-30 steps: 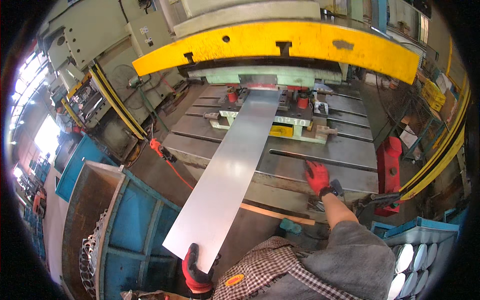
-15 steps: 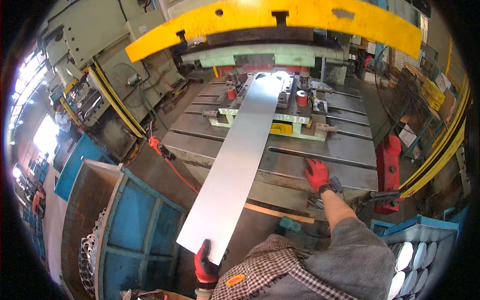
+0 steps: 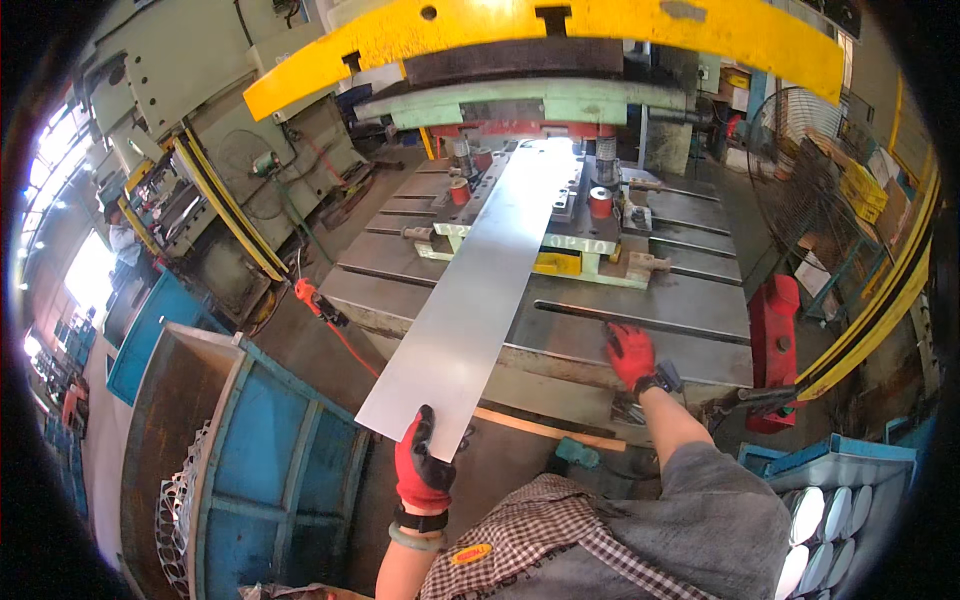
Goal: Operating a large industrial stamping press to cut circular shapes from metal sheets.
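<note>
A long, flat sheet metal strip [image 3: 465, 300] slopes from me up into the die set [image 3: 600, 245] of a press, its far end lying under the upper plate. My left hand [image 3: 424, 470], in a red and black glove, grips the strip's near end with the thumb on top; the fingers underneath are hidden. My right hand [image 3: 630, 355], in a red glove, rests at the front edge of the slotted press bed [image 3: 690, 330]. Its fingers are stretched out over the metal and hold nothing. A dark band or device circles that wrist.
Left stands a blue bin [image 3: 265, 450] with punched scrap inside. At lower right a blue crate [image 3: 850, 460] holds several round metal discs. A yellow beam [image 3: 620, 20] spans the press above. Beside the bed are a red post [image 3: 775, 340] and a mesh-guarded fan [image 3: 805, 170].
My left hand has moved forward, pushing the strip farther into the die set. The press's upper plate stands a little higher, baring more of the guide posts. My right hand stays at the bed's edge.
</note>
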The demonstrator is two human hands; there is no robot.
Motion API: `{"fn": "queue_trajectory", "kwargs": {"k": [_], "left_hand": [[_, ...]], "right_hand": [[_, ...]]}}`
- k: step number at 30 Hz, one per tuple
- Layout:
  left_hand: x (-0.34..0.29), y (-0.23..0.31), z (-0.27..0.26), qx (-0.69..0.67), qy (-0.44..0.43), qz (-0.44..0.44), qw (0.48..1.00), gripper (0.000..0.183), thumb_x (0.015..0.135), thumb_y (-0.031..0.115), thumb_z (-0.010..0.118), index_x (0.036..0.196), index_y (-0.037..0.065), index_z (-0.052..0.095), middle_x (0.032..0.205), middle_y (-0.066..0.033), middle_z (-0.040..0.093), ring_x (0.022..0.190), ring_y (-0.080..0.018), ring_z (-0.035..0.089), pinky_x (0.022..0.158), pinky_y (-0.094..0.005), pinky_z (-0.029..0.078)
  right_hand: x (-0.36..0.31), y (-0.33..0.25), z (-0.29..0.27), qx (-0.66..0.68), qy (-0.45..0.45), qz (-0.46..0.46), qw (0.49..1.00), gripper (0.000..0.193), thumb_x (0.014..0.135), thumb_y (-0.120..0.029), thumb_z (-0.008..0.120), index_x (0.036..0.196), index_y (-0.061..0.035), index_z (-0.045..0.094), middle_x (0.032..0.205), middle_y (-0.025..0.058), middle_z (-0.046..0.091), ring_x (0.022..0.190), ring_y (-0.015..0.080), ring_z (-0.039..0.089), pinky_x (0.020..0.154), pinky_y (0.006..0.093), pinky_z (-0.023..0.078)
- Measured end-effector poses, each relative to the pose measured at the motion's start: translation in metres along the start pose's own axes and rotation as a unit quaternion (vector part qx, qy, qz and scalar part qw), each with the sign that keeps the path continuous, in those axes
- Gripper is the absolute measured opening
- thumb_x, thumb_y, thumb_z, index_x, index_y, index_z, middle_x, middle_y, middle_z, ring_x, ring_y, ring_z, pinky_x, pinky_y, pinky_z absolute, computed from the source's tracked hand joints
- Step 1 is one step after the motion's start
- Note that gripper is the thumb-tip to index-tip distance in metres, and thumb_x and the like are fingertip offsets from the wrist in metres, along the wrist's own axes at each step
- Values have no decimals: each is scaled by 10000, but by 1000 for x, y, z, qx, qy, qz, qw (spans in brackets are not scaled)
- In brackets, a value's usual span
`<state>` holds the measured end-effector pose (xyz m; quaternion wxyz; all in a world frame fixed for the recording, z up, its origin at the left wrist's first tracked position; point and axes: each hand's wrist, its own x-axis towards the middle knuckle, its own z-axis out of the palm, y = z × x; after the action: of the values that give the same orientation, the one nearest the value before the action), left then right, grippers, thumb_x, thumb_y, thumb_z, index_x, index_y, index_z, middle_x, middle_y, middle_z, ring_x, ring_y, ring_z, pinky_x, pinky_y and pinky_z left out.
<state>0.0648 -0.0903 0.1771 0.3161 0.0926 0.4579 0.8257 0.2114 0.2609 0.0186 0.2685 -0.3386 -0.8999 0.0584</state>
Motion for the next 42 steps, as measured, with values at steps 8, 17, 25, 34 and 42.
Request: {"fn": "queue_trajectory", "kwargs": {"k": [8,17,25,34,42], "left_hand": [[6,-15,-23,57,51,7,997,354,919,295,446,1127,12,488,1094,-139,559,803,-260,613,587,-327,496],[2,-27,-79,97,-54,-185,977,340,882,250,524,1129,20,486,946,-109,613,712,-249,623,545,-301,488],[52,-26,-27,-7,-56,-79,995,239,874,215,526,1064,72,499,920,-56,608,702,-206,626,528,-299,497],[129,-63,-27,289,-110,263,914,347,704,-31,643,1036,-47,542,863,-187,617,717,-270,624,620,-326,518],[106,-39,-6,101,-120,42,987,229,842,105,544,1039,-11,537,939,-121,609,806,-239,625,694,-349,533]], "right_hand": [[-1,-1,-2,13,15,-6,1000,436,764,-291,573,1166,-131,515,1114,117,537,1011,315,490,904,410,381],[0,-2,-3,28,24,-18,999,443,756,-313,580,1155,-130,523,1112,116,535,1001,320,487,880,422,392],[-1,-5,-5,23,56,-14,998,438,719,-236,615,1133,-113,546,1086,118,553,993,330,498,866,419,402],[-1,-3,-3,29,-27,16,999,461,766,-353,571,1182,-165,508,1175,105,518,1066,333,463,925,430,364],[-1,2,1,30,-4,1,1000,447,765,-344,570,1172,-166,515,1168,101,522,1060,326,470,931,431,360]]}}
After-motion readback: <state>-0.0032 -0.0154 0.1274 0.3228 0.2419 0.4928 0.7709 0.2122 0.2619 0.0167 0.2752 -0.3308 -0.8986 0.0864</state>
